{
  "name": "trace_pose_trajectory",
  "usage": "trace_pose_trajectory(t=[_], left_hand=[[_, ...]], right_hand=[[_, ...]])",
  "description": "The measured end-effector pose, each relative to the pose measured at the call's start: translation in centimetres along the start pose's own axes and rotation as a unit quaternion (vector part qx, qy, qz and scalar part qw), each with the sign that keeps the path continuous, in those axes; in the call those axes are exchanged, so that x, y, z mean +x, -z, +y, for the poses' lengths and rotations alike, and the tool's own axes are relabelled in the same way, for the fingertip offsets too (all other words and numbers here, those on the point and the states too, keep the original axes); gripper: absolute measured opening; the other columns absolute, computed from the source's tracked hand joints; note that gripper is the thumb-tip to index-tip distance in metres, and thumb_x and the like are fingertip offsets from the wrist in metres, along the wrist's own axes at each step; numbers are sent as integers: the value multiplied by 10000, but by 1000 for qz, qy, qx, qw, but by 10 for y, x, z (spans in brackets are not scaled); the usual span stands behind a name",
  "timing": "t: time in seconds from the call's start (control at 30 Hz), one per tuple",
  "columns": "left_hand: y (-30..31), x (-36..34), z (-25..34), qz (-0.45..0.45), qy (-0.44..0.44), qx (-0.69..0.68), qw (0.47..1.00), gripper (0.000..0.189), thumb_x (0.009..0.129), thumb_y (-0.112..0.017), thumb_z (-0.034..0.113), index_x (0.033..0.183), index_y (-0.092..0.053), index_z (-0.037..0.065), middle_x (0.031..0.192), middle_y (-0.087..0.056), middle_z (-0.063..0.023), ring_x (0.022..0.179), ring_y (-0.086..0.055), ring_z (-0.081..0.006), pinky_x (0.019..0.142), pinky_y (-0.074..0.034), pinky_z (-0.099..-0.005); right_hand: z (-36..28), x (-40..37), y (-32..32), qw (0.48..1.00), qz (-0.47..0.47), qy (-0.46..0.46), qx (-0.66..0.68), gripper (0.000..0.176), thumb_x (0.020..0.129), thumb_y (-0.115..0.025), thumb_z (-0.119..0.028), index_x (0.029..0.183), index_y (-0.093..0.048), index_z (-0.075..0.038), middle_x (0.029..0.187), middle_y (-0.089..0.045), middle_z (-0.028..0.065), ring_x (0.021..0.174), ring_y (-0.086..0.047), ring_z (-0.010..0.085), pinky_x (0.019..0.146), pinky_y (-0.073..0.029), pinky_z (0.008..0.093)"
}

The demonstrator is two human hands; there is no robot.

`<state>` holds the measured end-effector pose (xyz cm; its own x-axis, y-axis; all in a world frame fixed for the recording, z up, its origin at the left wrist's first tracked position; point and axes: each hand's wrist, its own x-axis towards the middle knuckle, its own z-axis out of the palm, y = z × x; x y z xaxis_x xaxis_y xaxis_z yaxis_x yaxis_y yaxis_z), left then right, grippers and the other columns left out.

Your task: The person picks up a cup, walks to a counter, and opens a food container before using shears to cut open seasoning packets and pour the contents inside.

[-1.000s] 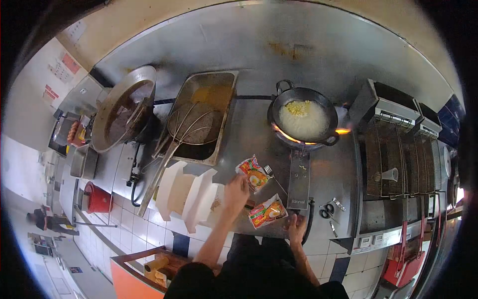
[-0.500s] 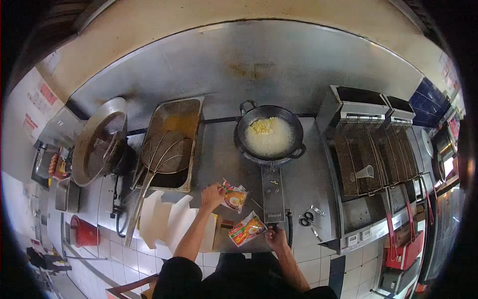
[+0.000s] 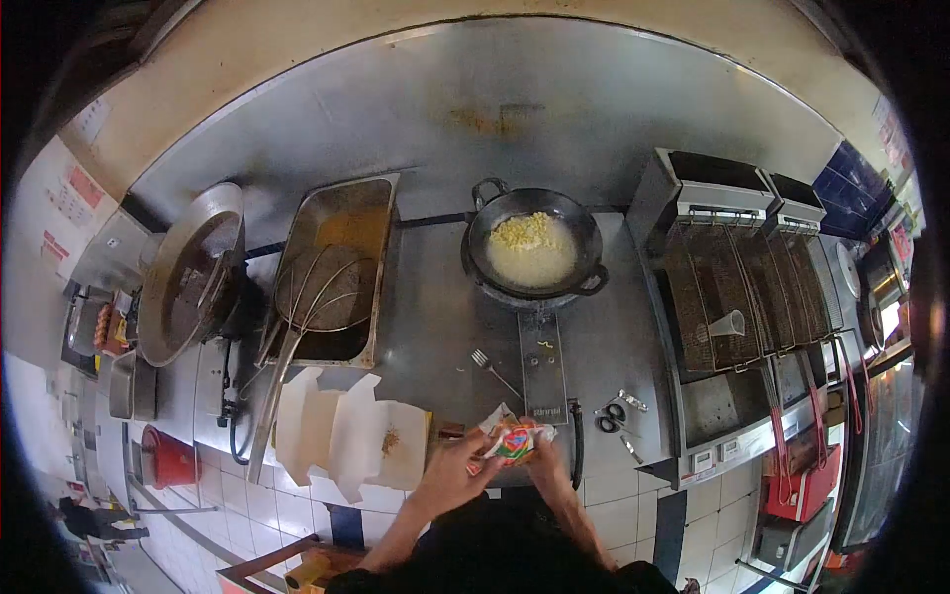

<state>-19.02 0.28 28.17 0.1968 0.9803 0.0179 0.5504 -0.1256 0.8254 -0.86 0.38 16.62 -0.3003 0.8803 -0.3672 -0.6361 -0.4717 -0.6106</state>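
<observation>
Close to my body at the counter's front edge, my left hand [image 3: 457, 477] and my right hand [image 3: 550, 469] both grip an instant noodle packet [image 3: 517, 442], one from each side. Its wrapper is crumpled, with red, green and white print; the fingers hide part of it. Beyond it lies a fork [image 3: 493, 370] on the steel counter. Behind the burner's front panel [image 3: 542, 371], a black wok [image 3: 592, 247] holds pale bubbling liquid, with yellowish noodles heaped toward its back. An open white carton [image 3: 315, 426] with brown crumbs stands to the left.
A long-handled wire strainer [image 3: 287, 366] rests across a deep metal tray [image 3: 381, 287]. Black scissors [image 3: 606, 423] lie to the right of the burner. Fryer baskets [image 3: 703, 327] stand further right; a large tilted metal pan [image 3: 163, 337] is at far left.
My left hand has come down and right with a packet, and my right hand has joined it there. The packet that lay near the burner no longer shows on the counter.
</observation>
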Motion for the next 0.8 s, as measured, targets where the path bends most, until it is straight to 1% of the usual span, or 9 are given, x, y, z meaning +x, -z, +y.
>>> trace_pose_trajectory(t=[0.07, 0.13, 0.27, 0.47, 0.53, 0.57, 0.6, 0.67, 0.8], left_hand=[[-12, -10, 0, 24, 2, -30, 999, 278, 904, -658, 213, 1071, -611, -4, 893, -688, -200, 826, -713, -301, 729, -561, -363], [-25, -18, -9, 22, 142, -90, 986, 223, 921, -620, 133, 1086, -610, -17, 875, -684, -201, 807, -711, -280, 714, -556, -348], [-50, -37, -29, 95, 112, -50, 988, 216, 927, -578, 67, 1118, -594, -32, 865, -671, -201, 789, -701, -267, 690, -543, -352], [-66, -31, -19, -113, 179, -45, 976, 326, 872, -630, 63, 1178, -572, -31, 922, -668, -204, 836, -694, -277, 713, -542, -364], [-76, -22, -14, -74, 18, -81, 994, 363, 837, -684, 99, 1168, -589, -16, 955, -682, -179, 837, -696, -260, 728, -547, -356], [-77, -17, -8, 6, -96, 40, 995, 333, 838, -694, 124, 1132, -600, 2, 971, -693, -147, 828, -697, -241, 737, -545, -354], [-81, -18, -8, 5, -97, 40, 994, 333, 838, -694, 124, 1132, -600, 2, 971, -693, -147, 828, -697, -241, 737, -545, -354], [-87, -20, -8, -96, 139, -102, 980, 287, 837, -694, 117, 1087, -606, 5, 957, -698, -138, 833, -698, -241, 733, -545, -349], [-84, -13, 10, -36, 133, -69, 988, 256, 846, -685, 95, 1065, -605, -9, 946, -698, -152, 822, -702, -235, 730, -546, -345]], right_hand=[[8, 0, 16, 999, 0, -23, 32, 442, 1027, -478, -342, 1296, -460, 8, 1220, -586, 114, 1120, -586, 198, 984, -470, 377], [4, -8, 17, 995, 64, -79, 3, 456, 1012, -473, -426, 1180, -532, -6, 1120, -634, 103, 1025, -638, 203, 857, -523, 349], [12, -16, 25, 989, 141, -1, 50, 377, 1026, -481, -348, 1130, -552, 7, 1018, -654, 66, 925, -664, 157, 801, -551, 315], [10, -38, 31, 959, 213, -35, -184, 410, 1040, -447, -384, 960, -598, -11, 839, -602, 19, 770, -577, 105, 683, -480, 276], [18, -40, 45, 948, 128, -42, -288, 500, 985, -499, -508, 1084, -560, -22, 994, -627, 72, 904, -637, 176, 789, -512, 305], [37, -36, 57, 936, 129, 30, -326, 540, 1025, -408, -502, 912, -587, -5, 783, -579, 27, 721, -523, 114, 646, -440, 298], [32, -41, 49, 936, 130, 31, -325, 540, 1025, -408, -502, 912, -587, -5, 783, -579, 27, 721, -523, 114, 646, -440, 298], [12, -55, 25, 911, 173, 94, -361, 526, 1027, -403, -499, 932, -572, -10, 800, -579, 30, 725, -519, 116, 640, -438, 303], [37, -36, 68, 930, 288, 60, -221, 485, 1040, -390, -470, 939, -555, -25, 804, -564, 18, 719, -503, 108, 629, -428, 294]])
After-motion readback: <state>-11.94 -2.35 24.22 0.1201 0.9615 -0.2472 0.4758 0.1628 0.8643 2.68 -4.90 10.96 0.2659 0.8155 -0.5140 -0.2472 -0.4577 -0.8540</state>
